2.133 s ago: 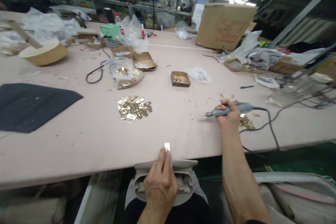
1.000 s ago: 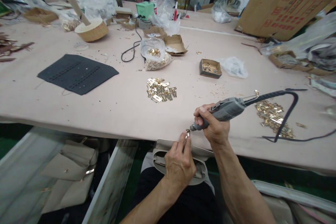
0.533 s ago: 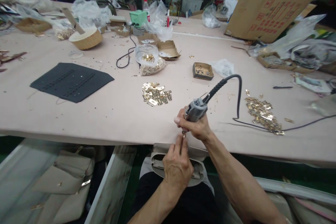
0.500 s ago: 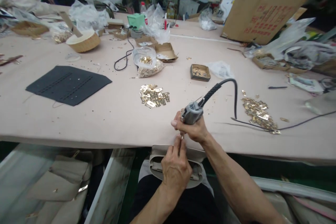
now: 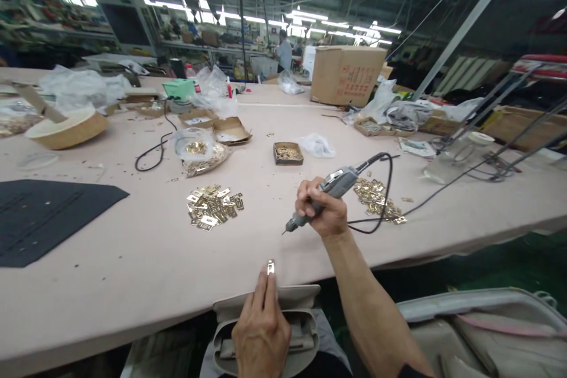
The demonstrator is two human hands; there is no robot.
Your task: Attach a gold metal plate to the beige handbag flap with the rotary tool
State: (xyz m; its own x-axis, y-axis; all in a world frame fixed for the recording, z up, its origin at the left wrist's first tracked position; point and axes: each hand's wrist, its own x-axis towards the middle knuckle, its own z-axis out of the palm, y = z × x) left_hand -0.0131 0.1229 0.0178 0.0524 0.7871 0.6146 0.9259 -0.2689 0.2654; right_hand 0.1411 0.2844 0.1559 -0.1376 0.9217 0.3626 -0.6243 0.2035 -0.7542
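My right hand (image 5: 322,205) is wrapped round a grey corded electric screwdriver (image 5: 339,182), its thin bit pointing down and left just above the table. My left hand (image 5: 262,328) lies over a beige handbag (image 5: 312,333) in my lap, whose flap (image 5: 305,294) rests against the table edge. The extended fingers of that hand are pressed together on a small shiny gold metal plate (image 5: 270,267) at their tips; its thumb is hidden. Gold plates are heaped in a left pile (image 5: 215,207) and a right pile (image 5: 376,199).
On the pinkish table (image 5: 155,271) lie a black sheet (image 5: 53,218), a bag of small parts (image 5: 204,159), a small box of gold bits (image 5: 287,153) and a tape roll (image 5: 71,130). A carton (image 5: 348,77) stands behind. The tool's cord (image 5: 425,205) trails right.
My right hand has lifted the screwdriver off the gold plate, up and to the right, and tilted it. My left hand stays at the plate and bag. The view has swung up and right.
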